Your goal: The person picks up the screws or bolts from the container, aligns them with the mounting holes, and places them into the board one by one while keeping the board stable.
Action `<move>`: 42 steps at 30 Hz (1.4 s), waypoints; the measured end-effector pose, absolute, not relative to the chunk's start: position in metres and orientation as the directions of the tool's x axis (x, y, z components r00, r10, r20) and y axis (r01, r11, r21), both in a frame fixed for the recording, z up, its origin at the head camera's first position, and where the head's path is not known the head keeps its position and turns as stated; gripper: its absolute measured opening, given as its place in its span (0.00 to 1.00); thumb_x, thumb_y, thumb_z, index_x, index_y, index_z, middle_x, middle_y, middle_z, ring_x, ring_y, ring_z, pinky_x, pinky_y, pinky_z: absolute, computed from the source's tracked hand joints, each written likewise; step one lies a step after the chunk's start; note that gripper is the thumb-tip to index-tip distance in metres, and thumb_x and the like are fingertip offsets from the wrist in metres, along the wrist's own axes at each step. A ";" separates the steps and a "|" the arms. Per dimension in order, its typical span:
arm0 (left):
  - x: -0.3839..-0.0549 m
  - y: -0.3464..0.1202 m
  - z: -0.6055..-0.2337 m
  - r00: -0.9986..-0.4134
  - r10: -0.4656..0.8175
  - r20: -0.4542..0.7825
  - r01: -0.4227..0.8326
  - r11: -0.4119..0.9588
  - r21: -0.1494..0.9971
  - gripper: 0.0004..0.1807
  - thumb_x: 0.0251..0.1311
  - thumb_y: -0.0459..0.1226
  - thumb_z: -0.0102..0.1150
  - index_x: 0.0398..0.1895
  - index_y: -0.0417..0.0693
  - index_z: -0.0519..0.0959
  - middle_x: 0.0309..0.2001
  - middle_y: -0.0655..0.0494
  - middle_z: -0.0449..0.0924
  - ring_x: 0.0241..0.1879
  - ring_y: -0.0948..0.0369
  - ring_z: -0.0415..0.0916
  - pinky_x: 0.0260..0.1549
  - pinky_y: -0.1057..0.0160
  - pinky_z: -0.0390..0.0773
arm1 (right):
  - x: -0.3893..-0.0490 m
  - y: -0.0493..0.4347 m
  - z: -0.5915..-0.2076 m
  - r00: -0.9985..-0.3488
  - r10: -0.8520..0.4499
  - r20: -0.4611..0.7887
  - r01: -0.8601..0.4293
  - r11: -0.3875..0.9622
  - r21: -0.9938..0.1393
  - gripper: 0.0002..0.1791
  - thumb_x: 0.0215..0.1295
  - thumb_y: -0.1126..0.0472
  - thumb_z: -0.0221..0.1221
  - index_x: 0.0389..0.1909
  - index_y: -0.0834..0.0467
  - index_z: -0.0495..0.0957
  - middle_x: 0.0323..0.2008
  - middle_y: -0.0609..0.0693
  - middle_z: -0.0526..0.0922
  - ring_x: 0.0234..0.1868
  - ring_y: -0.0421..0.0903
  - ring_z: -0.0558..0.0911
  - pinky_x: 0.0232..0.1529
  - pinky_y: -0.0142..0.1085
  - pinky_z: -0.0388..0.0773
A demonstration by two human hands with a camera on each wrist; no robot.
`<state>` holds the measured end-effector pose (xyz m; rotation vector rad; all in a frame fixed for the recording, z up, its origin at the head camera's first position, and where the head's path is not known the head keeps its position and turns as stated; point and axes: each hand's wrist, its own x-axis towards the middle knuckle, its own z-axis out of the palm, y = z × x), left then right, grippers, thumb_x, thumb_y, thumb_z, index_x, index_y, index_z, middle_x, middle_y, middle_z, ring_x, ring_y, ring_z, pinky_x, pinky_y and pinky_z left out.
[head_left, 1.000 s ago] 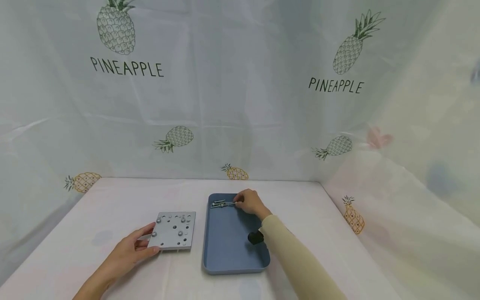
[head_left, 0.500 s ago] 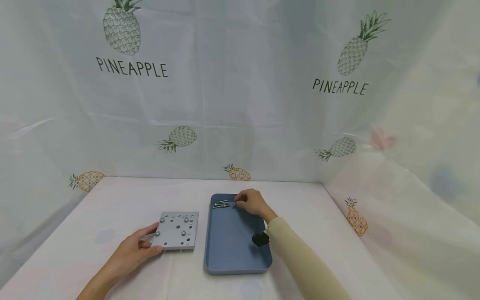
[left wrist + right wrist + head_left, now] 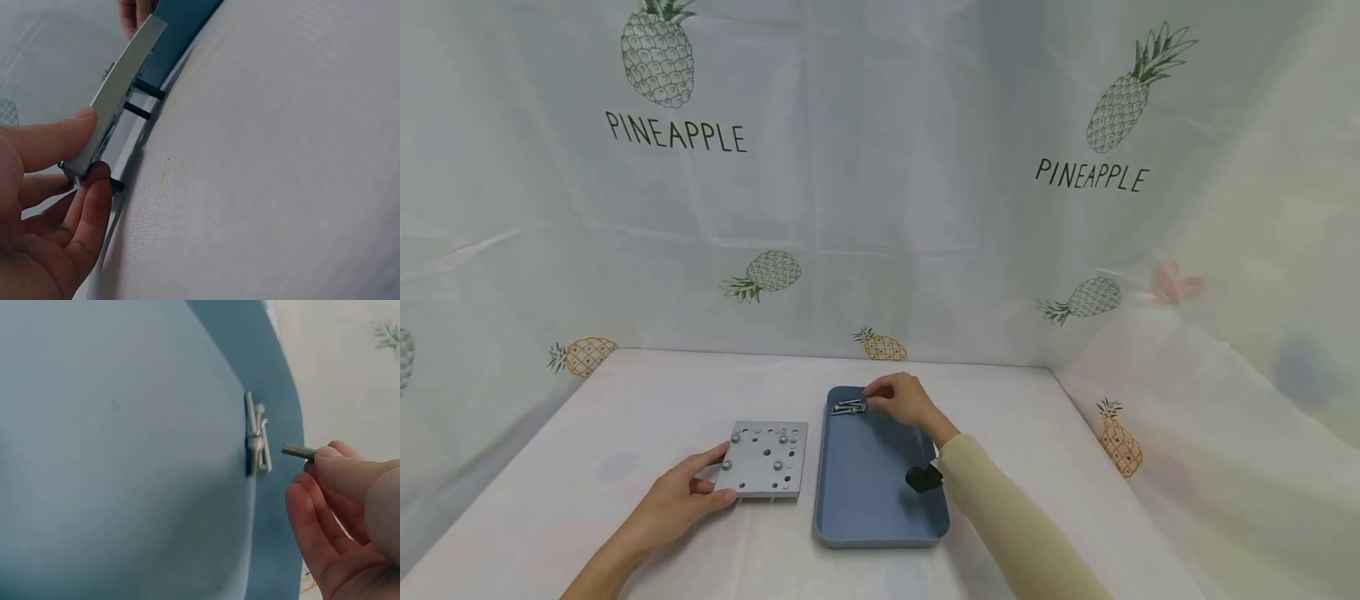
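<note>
My left hand (image 3: 681, 498) grips the left edge of a square metal plate (image 3: 752, 468), thumb on one side and fingers on the other. The plate has several holes, and a few bolts with their heads up pass through it. Dark threaded bolt ends (image 3: 150, 89) stick out beneath it in the left wrist view. Over the far end of a blue tray (image 3: 880, 492), my right hand (image 3: 906, 402) pinches a bolt (image 3: 298, 451) between thumb and fingers. Only its threaded end shows; the rest is hidden. Beside that hand, several loose bolts (image 3: 255, 434) lie in the tray.
A pale cloth (image 3: 1000, 467) covers the table, which meets a pineapple-print curtain (image 3: 917, 208) at the back and right. The tray's raised rim runs between the plate and my right forearm. A black strap piece (image 3: 922, 478) sits at my right wrist.
The right hand has drawn a bolt away from the pile and now holds it apart from the others. The left hand keeps its grip on the plate. The head view has turned slightly left.
</note>
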<state>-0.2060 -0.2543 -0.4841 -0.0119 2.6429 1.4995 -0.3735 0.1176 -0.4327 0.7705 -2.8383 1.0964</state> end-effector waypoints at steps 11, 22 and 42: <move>-0.205 -0.249 -0.484 -0.996 0.027 -0.083 -0.058 0.508 0.860 0.51 0.57 0.48 0.80 0.82 0.49 0.65 0.65 0.47 0.77 0.42 0.59 0.78 0.38 0.65 0.74 | -0.363 0.084 -0.420 -0.839 -0.502 0.211 -0.499 0.553 -0.667 0.10 0.74 0.61 0.67 0.52 0.58 0.89 0.44 0.45 0.90 0.42 0.38 0.84 0.45 0.34 0.81; -0.204 -0.251 -0.484 -0.996 0.044 -0.081 -0.049 0.495 0.868 0.51 0.58 0.49 0.80 0.82 0.50 0.65 0.69 0.46 0.74 0.43 0.59 0.77 0.40 0.66 0.73 | -0.356 0.051 -0.414 -0.825 -0.535 0.183 -0.483 0.498 -0.720 0.09 0.73 0.61 0.68 0.51 0.51 0.90 0.47 0.43 0.90 0.44 0.36 0.85 0.48 0.32 0.83; -0.206 -0.252 -0.485 -0.997 0.032 -0.075 -0.049 0.507 0.860 0.50 0.59 0.47 0.79 0.82 0.49 0.65 0.67 0.46 0.76 0.42 0.60 0.78 0.39 0.65 0.73 | -0.345 -0.009 -0.415 -0.790 -0.591 0.162 -0.489 0.447 -0.749 0.10 0.74 0.62 0.67 0.52 0.56 0.90 0.44 0.43 0.91 0.40 0.32 0.84 0.44 0.28 0.81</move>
